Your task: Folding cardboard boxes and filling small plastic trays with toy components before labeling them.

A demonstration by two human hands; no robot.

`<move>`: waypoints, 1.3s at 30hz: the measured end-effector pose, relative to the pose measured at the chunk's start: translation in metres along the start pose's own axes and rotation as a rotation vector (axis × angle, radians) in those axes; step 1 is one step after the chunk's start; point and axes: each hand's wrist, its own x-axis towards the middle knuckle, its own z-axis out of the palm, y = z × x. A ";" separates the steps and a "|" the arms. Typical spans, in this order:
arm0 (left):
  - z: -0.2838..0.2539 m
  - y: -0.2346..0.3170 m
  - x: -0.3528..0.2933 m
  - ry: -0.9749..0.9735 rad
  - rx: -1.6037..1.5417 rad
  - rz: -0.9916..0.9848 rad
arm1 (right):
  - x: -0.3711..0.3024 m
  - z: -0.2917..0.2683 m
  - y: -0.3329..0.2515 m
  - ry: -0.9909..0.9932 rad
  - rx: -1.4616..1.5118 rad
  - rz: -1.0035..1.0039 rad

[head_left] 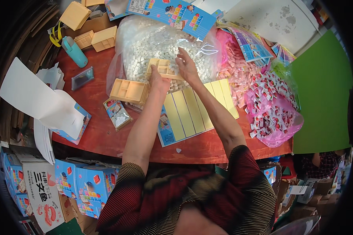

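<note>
At the far left from where I stand, a white card box with blue printed edges (75,135) gapes open on the red wooden bench (106,137), near a turquoise bottle with a yellow strap (74,51) and a flat, clear plastic case (82,78). Next comes a small, clear-fronted packet of white pieces (117,113), lying just below a spare cream plastic tray with compartments (139,92). The left hand (159,81) grasps a second cream plastic compartment tray (159,62), which sits tilted over the heap of small white pieces (145,49) in a clear plastic bag. The right hand (189,70) is by that tray's right end, its fingers loosely apart (nothing in them that I can make out). With one hand gripping it near its left end, I'd worry that a bump from the right could twist the tray and tip out anything laid in it. Below lies a card with pale yellow strips (192,107), partly under the right forearm, which could drag it askew. Farther right, loose pink pieces (237,66) adjoin red-and-white wrapped packets (270,117) in a pink plastic bag (298,122); its slumped mouth could let packets slide out if an elbow caught it.
</note>
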 end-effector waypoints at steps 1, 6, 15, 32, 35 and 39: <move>0.002 0.001 -0.002 0.037 0.027 0.002 | 0.002 -0.004 0.004 0.076 0.041 -0.064; -0.002 0.008 -0.002 -0.023 0.016 -0.012 | 0.006 -0.019 0.015 0.267 -0.388 -0.289; 0.001 0.003 -0.008 -0.026 0.104 0.000 | -0.014 -0.013 0.009 0.002 -0.156 -0.155; -0.019 0.039 -0.047 -0.155 0.220 -0.075 | -0.063 -0.082 0.007 -0.593 -1.010 -0.133; -0.019 0.039 -0.057 -0.139 0.235 -0.062 | -0.060 -0.085 0.005 -0.587 -1.035 -0.177; -0.025 0.052 -0.053 -0.179 0.228 -0.069 | -0.051 -0.096 0.001 -0.533 -0.770 -0.250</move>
